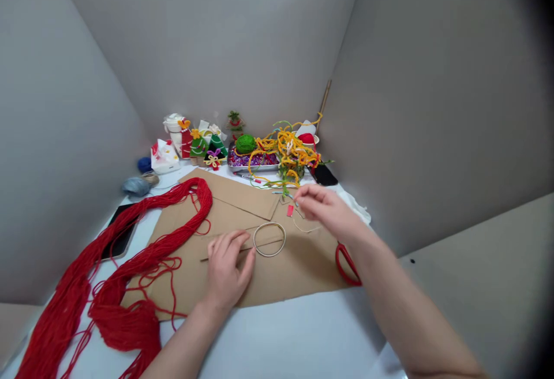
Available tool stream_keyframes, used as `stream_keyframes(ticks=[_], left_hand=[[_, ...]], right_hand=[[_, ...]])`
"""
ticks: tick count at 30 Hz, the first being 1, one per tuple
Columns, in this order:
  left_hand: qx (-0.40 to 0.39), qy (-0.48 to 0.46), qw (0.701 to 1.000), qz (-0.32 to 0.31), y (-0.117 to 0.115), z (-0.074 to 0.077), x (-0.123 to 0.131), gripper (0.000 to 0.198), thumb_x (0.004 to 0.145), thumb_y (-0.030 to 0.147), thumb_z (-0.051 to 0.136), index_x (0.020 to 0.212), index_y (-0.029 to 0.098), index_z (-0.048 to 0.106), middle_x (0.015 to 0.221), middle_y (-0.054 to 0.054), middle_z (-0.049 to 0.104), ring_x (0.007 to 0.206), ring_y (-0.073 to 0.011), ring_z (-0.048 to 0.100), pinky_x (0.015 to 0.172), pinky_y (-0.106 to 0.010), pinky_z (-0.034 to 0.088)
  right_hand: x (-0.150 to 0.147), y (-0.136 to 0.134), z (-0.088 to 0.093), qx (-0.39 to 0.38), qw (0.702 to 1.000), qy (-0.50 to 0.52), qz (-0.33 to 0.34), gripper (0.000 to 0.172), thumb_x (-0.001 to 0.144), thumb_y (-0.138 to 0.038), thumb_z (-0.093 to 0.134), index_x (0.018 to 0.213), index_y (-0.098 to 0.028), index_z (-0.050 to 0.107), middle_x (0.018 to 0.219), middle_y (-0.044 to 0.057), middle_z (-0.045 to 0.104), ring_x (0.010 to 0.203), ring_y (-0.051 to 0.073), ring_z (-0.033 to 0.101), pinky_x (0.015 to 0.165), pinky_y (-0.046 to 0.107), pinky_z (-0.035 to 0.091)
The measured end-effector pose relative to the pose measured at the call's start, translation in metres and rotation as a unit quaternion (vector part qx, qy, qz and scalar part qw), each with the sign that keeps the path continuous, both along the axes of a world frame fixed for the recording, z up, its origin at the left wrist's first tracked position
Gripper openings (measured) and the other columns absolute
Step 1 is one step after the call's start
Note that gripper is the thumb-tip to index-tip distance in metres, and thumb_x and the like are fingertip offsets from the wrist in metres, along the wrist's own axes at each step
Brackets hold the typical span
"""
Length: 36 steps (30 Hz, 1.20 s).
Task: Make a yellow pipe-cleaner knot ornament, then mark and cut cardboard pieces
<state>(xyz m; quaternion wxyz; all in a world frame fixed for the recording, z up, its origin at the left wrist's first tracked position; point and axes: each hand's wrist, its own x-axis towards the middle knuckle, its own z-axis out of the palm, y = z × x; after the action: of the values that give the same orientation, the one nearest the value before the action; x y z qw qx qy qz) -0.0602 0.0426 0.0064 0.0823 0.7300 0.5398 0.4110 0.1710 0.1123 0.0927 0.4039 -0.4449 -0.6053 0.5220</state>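
One ring on cardboard
Our left hand is resting loosely beside it, ideally steadying; our right hand is curling, any grasp unclear.

White surface is carrying cardboard across the middle; red yarn is spilling off it at left, partly covering a dark flat device. Bead tray, white box and blue ball are sitting toward the back.
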Motion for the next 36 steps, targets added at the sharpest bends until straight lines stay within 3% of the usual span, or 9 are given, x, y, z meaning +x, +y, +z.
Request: stream_keyframes(ticks=[4,8,12,16,19,24,29,32,36], left_hand=[[-0.141,-0.255,0.955,-0.051,-0.01,0.002,0.018,0.025,0.087,0.029,0.052,0.111,0.022,0.054,0.108,-0.009,0.059,0.09,-0.018,0.057,0.078,-0.032,0.046],[-0.213,-0.418,0.875,-0.121,-0.018,0.009,0.036,0.037,0.083,0.032,0.058,0.118,0.023,0.047,0.123,-0.01,0.052,0.101,-0.0183,0.056,0.084,-0.03,0.046],[-0.296,-0.409,0.845,-0.175,-0.021,0.017,0.049,0.021,0.086,0.037,0.054,0.094,0.018,0.055,0.081,-0.003,0.06,0.066,-0.0114,0.054,0.06,-0.023,0.042],[-0.365,-0.288,0.848,-0.255,-0.028,0.02,0.063,0.031,0.091,0.037,0.043,0.071,0.016,0.056,0.061,0.001,0.052,0.052,-0.0089,0.042,0.053,-0.022,0.035],[-0.373,-0.225,0.854,-0.286,-0.039,0.018,0.073,0.031,0.091,0.033,0.04,0.074,0.017,0.061,0.068,0.0,0.058,0.064,-0.011,0.05,0.067,-0.023,0.039],[-0.42,-0.152,0.85,-0.28,-0.058,0.012,0.077,0.027,0.09,0.028,0.039,0.087,0.018,0.064,0.064,0.003,0.056,0.065,-0.0111,0.052,0.068,-0.021,0.04],[-0.415,-0.104,0.855,-0.293,-0.068,0.009,0.07,0.026,0.09,0.027,0.039,0.085,0.018,0.064,0.063,0.003,0.057,0.063,-0.0106,0.052,0.066,-0.02,0.04],[-0.382,-0.081,0.873,-0.291,-0.066,0.021,0.067,0.028,0.092,0.027,0.037,0.083,0.018,0.062,0.064,0.002,0.058,0.064,-0.0109,0.054,0.067,-0.02,0.04],[-0.189,-0.06,0.939,-0.282,-0.05,0.055,0.077,0.034,0.095,0.028,0.032,0.08,0.016,0.06,0.067,-0.002,0.058,0.064,-0.013,0.052,0.063,-0.024,0.04]], right_hand=[[-0.047,-0.033,-0.024,-0.036,0.998,0.033,0.042,0.013,0.084,-0.034,0.055,0.083,-0.021,0.056,0.067,-0.004,0.048,0.058,0.01,0.045,0.052,0.021,0.035],[-0.065,-0.052,-0.032,0.035,0.998,0.042,0.036,0.007,0.082,-0.026,0.058,0.079,-0.021,0.061,0.113,0.005,0.051,0.111,0.019,0.049,0.084,0.028,0.044],[-0.056,-0.059,-0.026,0.002,0.996,0.068,0.051,0.007,0.083,-0.027,0.056,0.08,-0.022,0.059,0.125,0.005,0.049,0.11,0.021,0.052,0.082,0.032,0.047],[-0.025,-0.056,0.003,0.036,0.985,0.163,-0.037,0.007,0.085,-0.028,0.052,0.081,-0.023,0.056,0.103,0.005,0.059,0.095,0.019,0.056,0.082,0.035,0.047],[0.011,-0.046,0.039,0.086,0.957,0.253,-0.115,0.006,0.085,-0.025,0.052,0.081,-0.025,0.056,0.074,-0.002,0.05,0.056,0.009,0.045,0.063,0.028,0.046],[0.066,-0.014,0.082,0.198,0.915,0.282,-0.209,0.011,0.073,-0.019,0.066,0.075,-0.023,0.056,0.054,-0.006,0.034,0.045,0.008,0.021,0.041,0.023,0.015],[0.098,0.035,0.069,0.282,0.878,0.224,-0.315,0.011,0.075,-0.024,0.064,0.078,-0.025,0.053,0.053,-0.009,0.039,0.043,0.008,0.023,0.041,0.024,0.015],[0.103,0.063,0.046,0.296,0.887,0.021,-0.355,0.014,0.081,-0.038,0.057,0.084,-0.024,0.052,0.059,-0.008,0.045,0.047,0.009,0.035,0.045,0.023,0.026],[0.098,0.087,0.014,0.271,0.908,-0.078,-0.311,0.015,0.081,-0.035,0.057,0.081,-0.02,0.057,0.062,-0.006,0.052,0.056,0.008,0.042,0.055,0.023,0.034]])
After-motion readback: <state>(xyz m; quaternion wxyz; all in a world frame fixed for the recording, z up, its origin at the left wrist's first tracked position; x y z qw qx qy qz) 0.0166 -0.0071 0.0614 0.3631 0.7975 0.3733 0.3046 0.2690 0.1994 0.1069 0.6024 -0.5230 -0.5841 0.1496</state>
